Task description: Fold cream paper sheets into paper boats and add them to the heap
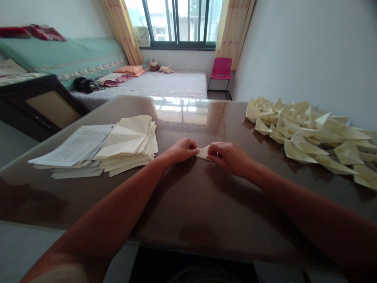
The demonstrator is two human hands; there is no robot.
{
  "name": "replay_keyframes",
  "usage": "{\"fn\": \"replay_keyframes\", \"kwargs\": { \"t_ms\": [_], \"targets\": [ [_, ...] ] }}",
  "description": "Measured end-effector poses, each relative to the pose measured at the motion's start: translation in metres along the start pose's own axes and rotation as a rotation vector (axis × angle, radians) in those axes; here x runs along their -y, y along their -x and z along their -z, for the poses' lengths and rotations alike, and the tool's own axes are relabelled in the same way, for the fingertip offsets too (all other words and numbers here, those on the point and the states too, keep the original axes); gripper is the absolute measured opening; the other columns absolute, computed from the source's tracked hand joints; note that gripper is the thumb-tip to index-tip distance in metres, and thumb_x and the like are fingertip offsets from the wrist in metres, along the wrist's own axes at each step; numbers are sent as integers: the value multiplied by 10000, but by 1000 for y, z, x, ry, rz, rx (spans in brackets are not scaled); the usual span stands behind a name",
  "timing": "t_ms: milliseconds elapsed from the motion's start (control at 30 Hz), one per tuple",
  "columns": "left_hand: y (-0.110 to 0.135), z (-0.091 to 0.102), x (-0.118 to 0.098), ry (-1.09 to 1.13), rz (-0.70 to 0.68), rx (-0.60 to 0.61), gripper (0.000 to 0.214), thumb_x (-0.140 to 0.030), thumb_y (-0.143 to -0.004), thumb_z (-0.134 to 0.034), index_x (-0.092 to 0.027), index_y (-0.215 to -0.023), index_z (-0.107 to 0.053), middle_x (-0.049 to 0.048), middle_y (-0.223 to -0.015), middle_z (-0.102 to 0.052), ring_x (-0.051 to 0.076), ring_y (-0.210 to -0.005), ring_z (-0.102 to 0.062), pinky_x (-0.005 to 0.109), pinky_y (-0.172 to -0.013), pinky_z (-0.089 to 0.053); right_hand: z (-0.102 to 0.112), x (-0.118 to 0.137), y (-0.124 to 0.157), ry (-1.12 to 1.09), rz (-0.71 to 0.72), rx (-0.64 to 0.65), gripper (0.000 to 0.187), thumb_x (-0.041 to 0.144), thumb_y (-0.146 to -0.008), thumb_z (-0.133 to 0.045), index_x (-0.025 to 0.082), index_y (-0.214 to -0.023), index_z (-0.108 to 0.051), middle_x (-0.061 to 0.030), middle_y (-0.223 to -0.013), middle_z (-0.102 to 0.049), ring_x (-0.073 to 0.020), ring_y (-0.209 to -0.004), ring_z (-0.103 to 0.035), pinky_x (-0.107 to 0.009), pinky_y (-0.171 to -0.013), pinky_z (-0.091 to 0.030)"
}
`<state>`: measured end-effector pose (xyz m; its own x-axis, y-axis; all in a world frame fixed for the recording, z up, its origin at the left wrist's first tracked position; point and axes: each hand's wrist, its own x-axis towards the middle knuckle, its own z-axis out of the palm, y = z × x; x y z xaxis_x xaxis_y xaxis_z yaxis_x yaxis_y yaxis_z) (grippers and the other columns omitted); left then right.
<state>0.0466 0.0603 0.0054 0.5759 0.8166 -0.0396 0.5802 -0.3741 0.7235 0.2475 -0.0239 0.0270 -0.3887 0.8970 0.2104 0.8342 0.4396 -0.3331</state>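
A small folded piece of cream paper [203, 152] lies on the glossy brown table [188, 204] between my two hands. My left hand [182, 149] pinches its left end with fingers curled. My right hand [228, 156] covers its right end, fingers pressed down on the paper. Most of the folded piece is hidden under my fingers.
A stack of cream paper sheets [129, 144] and printed pages [75, 147] lies at the left. A heap of several folded paper boats [309, 131] spreads along the right side by the wall. Beyond the table are a bed [153, 83], a pink chair [221, 68] and a window.
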Motion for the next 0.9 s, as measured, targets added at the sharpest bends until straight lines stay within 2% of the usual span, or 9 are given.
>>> {"fn": "replay_keyframes", "kwargs": {
  "t_ms": [67,233,333,400,467,567,667,900],
  "targets": [
    [1,-1,-1,-12,-6,-8,242,-345,-717,-586,-133,-761,-694,7,-668,-649,132,-642,-558,205,-540,-388,-13,3,0,-108,69,19,97,228,-866,-505,193,-862,-595,-19,-811,-637,-122,-678,-538,-221,-635,-356],
    [3,-2,-4,28,-2,-42,241,-265,-741,-559,-151,-929,-660,-6,-692,-646,113,-623,-559,195,-551,-403,-28,-7,-2,-238,-27,-33,77,215,-849,-515,180,-866,-582,-1,-753,-609,-112,-629,-533,-214,-616,-385],
    [5,-3,-7,99,25,-59,268,-227,-760,-537,-171,-1018,-584,-42,-613,-590,95,-542,-517,186,-512,-387,-28,-10,-3,-274,-33,-83,128,212,-848,-520,190,-939,-607,-27,-944,-620,-92,-624,-534,-226,-659,-417],
    [6,-3,-9,134,23,-70,222,-220,-768,-531,-170,-981,-564,-50,-590,-568,88,-518,-499,180,-494,-377,-28,-10,-4,-299,-19,-99,166,217,-849,-530,203,-985,-624,-50,-1115,-591,-79,-629,-540,-238,-703,-433],
    [6,-3,-11,149,9,-71,151,-215,-767,-531,-165,-906,-563,-47,-583,-557,81,-511,-489,171,-479,-367,-28,-10,-5,-323,-2,-96,182,226,-855,-531,212,-1008,-628,-51,-1185,-577,-71,-615,-534,-241,-722,-436],
    [7,-3,-13,190,24,-31,101,-204,-762,-530,-158,-843,-570,-40,-590,-546,76,-510,-488,157,-448,-362,-29,-10,-8,-302,-18,-78,194,262,-869,-524,217,-1030,-623,-19,-1017,-646,-79,-576,-502,-237,-692,-416],
    [7,-2,-15,238,66,28,106,-207,-748,-567,-147,-834,-582,-20,-631,-563,85,-539,-516,160,-439,-404,-30,-10,-10,-273,-61,-55,219,286,-862,-533,211,-1052,-611,11,-802,-640,-96,-562,-485,-230,-651,-388],
    [6,-1,-15,175,55,41,135,-225,-723,-639,-140,-821,-600,5,-689,-627,99,-547,-574,180,-448,-469,-31,-11,-11,-311,-76,-71,278,256,-822,-544,186,-1091,-554,12,-761,-616,-112,-583,-499,-241,-652,-383]
  ]
}}
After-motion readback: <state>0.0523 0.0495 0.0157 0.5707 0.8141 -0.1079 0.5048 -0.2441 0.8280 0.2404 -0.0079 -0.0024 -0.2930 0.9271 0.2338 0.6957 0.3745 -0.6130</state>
